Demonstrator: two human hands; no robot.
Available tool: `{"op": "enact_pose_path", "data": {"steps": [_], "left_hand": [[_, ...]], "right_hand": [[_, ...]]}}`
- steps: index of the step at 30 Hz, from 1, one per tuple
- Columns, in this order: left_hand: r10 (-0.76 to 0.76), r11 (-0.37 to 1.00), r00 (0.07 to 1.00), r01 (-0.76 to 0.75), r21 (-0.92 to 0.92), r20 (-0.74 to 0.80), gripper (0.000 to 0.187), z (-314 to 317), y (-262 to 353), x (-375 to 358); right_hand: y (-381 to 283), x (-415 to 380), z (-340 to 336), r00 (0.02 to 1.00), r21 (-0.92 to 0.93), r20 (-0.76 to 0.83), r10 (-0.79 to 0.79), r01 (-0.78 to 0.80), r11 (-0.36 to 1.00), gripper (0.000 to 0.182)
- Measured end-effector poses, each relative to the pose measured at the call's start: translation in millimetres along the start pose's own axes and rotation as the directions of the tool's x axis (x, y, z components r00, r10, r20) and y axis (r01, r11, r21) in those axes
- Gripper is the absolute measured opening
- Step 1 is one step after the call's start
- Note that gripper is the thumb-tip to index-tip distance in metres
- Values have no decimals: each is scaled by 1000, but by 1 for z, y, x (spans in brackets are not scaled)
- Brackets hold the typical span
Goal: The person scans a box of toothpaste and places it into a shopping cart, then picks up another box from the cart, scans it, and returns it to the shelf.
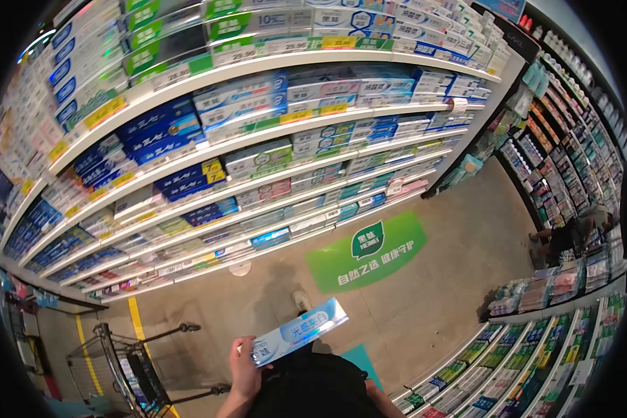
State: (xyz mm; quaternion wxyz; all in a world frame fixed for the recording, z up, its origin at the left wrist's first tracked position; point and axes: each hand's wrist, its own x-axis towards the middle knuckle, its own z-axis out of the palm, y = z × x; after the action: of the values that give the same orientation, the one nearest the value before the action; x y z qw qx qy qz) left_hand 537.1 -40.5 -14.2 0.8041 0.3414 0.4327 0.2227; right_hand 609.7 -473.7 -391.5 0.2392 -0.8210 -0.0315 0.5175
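My left hand (pixel 244 369) grips one end of a toothpaste box (pixel 299 333), fingers and thumb wrapped round its left side. The box is long, white and light blue with shiny Chinese lettering, and tilts up to the right in front of my dark clothing. At the lower right, beside my body, part of my right arm (pixel 382 400) shows, low and apart from the box. The fingers of my right hand are hidden. Ahead of me, the shelves (pixel 279 160) hold rows of similar boxes in blue, white and green.
A metal shopping cart (pixel 115 366) stands at the lower left. Another stocked shelf (pixel 494 362) runs along the lower right. A green floor sticker (pixel 369 254) lies on the grey floor (pixel 460 244). A person (pixel 568 244) is low by the shelves at the far right.
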Motion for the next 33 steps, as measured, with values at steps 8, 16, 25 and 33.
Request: {"op": "enact_pose_path", "data": {"steps": [8,16,25,33], "left_hand": [[62,996,996,-66,63,71,22,111,14,111],[66,996,985,-76,56,161,24,174,48,173],[-188,980,981,183,80,54,25,194,11,180],[-94,996,990,94,-4,-104,23,221,-25,169]], "right_hand": [[-95,-24,-122,979,-21,-121,-165,164,986,30],[-223,-26,-235,886,707,-259,384,-97,701,12],[-242,24,-244,892,516,-354,283,-66,854,25],[-288,65,-352,981,430,-106,164,-103,897,9]]}}
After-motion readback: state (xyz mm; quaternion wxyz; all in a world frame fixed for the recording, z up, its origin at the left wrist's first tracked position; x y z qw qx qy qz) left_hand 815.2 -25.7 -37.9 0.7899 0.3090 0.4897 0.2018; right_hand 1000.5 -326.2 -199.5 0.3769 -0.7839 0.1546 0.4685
